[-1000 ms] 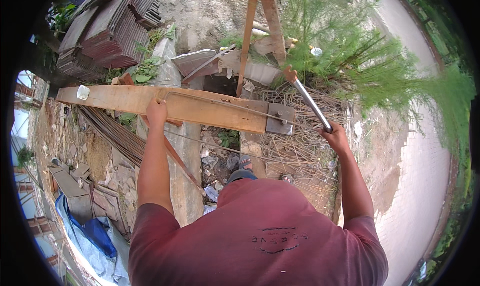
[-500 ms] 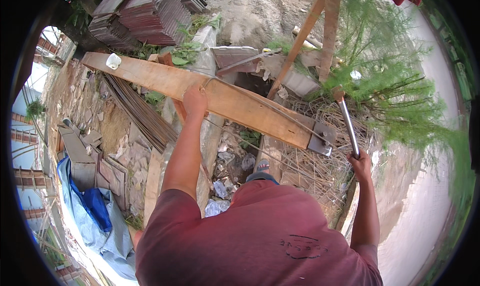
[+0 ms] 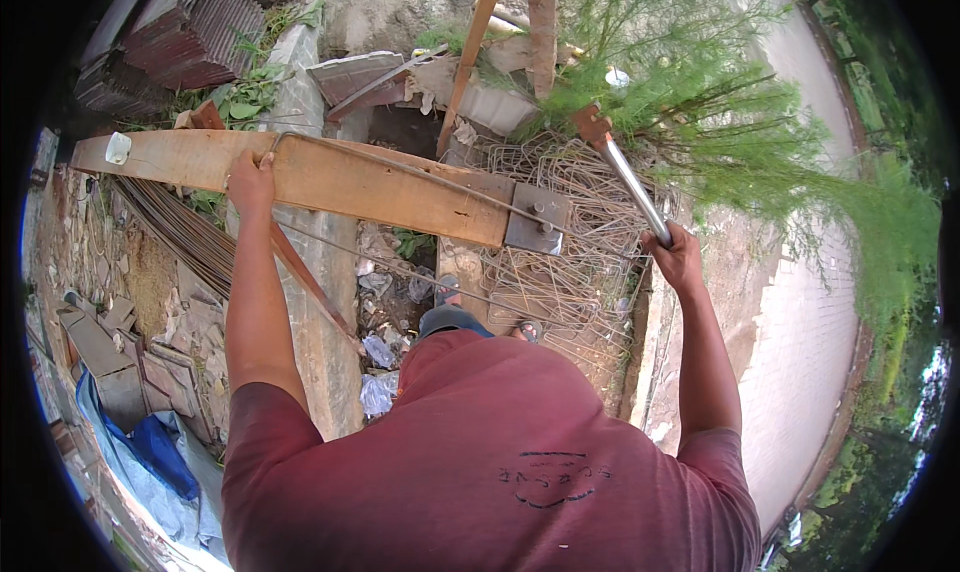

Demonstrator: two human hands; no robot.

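A long wooden beam [image 3: 390, 197] lies crosswise in front of me, with a dark metal plate carrying pegs [image 3: 537, 218] at its right end. A thin steel rod [image 3: 430, 180] runs along the beam to the plate and bends near my left hand [image 3: 250, 184], whose fingers are closed on that bend against the wood. My right hand [image 3: 676, 255] grips a shiny steel pipe [image 3: 630, 182] with a rusty head [image 3: 591, 124], held to the right of and above the plate. A small white piece [image 3: 118, 148] sits on the beam's left part.
Stacked corrugated sheets [image 3: 185, 42] stand at upper left, bundled rods [image 3: 175, 227] below the beam. Tangled bent rods [image 3: 560, 302] lie beneath the plate. Feathery branches [image 3: 700, 112] overhang the right, beside a pale paved path [image 3: 800, 392]. Rubble and a blue tarp [image 3: 165, 457] are at lower left.
The view has swung and returned, with the beam now a little higher and farther left in it. Both hands keep their holds, showing little movement relative to the beam.
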